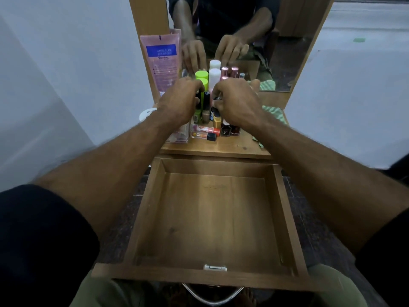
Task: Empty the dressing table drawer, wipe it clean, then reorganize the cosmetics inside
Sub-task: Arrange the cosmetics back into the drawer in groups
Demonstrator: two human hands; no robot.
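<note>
The wooden drawer is pulled out over my lap and holds nothing. Its cosmetics stand crowded on the dressing table top in front of the mirror. My left hand curls its fingers round a dark bottle beside the green-capped bottle. My right hand pinches a small dark-capped bottle in the middle of the cluster. A white-capped bottle stands behind them. Two tubes lie flat at the front, next to dark nail polish bottles.
A pink pouch leans against the mirror frame at the left. A green striped cloth lies on the table's right side. A clear plastic box sits at front left, a white round lid beyond it. The mirror reflects my hands.
</note>
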